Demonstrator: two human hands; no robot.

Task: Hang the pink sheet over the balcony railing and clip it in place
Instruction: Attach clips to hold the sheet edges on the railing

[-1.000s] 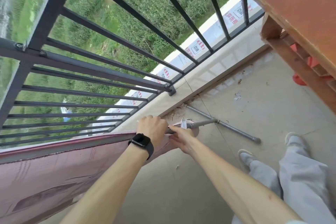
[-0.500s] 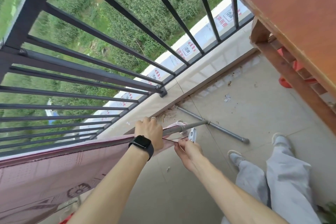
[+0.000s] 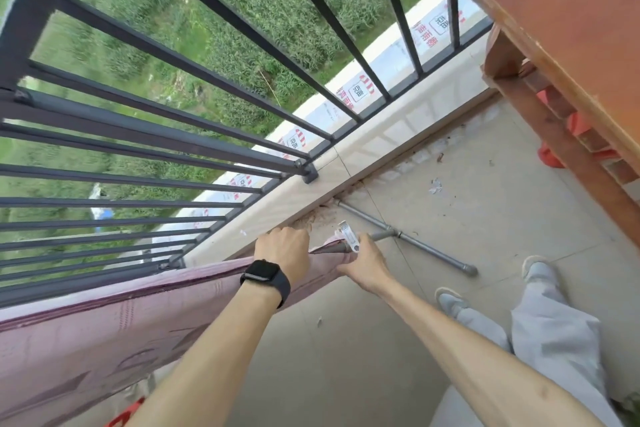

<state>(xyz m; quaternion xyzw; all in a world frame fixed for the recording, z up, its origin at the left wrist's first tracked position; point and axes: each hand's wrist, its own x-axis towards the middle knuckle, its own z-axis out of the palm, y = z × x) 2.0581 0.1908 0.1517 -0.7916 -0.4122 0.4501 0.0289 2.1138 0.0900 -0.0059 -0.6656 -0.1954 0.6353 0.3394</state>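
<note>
The pink sheet [image 3: 104, 340] lies draped over a grey pole [image 3: 379, 236]. Left hand [image 3: 282, 250] grip is closed on the sheet's top edge. Right hand [image 3: 367, 265] grip pinches a white clip [image 3: 348, 236] at the sheet's end. Clipping is judged unfinished.

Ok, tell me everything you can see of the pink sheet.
The pink sheet is fabric with a darker border stripe and faint patterns. It hangs at the lower left, apparently over the grey pole sticking out at its end. The left-hand grip holds its top edge; the right-hand grip pinches its end corner beside a white clip.
</note>
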